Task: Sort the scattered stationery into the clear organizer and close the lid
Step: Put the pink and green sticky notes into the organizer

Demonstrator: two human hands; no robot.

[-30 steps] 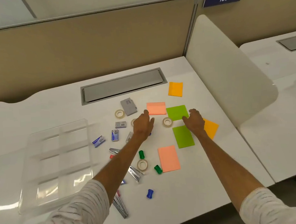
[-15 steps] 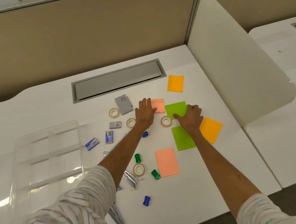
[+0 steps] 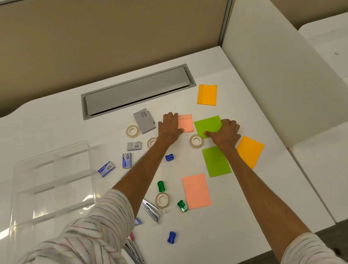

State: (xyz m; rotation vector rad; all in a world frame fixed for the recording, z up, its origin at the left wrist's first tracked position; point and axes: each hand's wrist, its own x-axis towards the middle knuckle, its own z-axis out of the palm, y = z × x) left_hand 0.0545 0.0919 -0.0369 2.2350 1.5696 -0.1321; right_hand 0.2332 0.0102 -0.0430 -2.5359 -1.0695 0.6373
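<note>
My left hand (image 3: pixel 169 126) lies over the left part of a pink sticky pad (image 3: pixel 187 123), fingers at its far edge and thumb at its near edge. A green sticky pad (image 3: pixel 207 125) is gripped by my right hand (image 3: pixel 226 132), fingers curled over its right edge, thumb along its near edge. The clear organizer (image 3: pixel 91 177) stands open on the left of the desk, its compartments showing nothing inside. Scattered around are more pads, orange (image 3: pixel 207 94), orange (image 3: pixel 250 150), green (image 3: pixel 216 161) and pink (image 3: pixel 196 191).
Tape rolls (image 3: pixel 132 131) (image 3: pixel 196 140) (image 3: pixel 162 200), a grey box (image 3: pixel 144 120), staple boxes (image 3: pixel 134 146) (image 3: pixel 126 160) (image 3: pixel 106 169), blue (image 3: pixel 169 157) and green (image 3: pixel 160 186) sharpeners and staplers (image 3: pixel 151 210) (image 3: pixel 134 254) lie about. A grey cable hatch (image 3: pixel 138 91) sits behind; a white divider (image 3: pixel 277 64) bounds the right.
Both hands reached forward onto the pads: the left settled on the pink pad, fingers drawn together; the right moved onto the green pad's right edge and curled round it.
</note>
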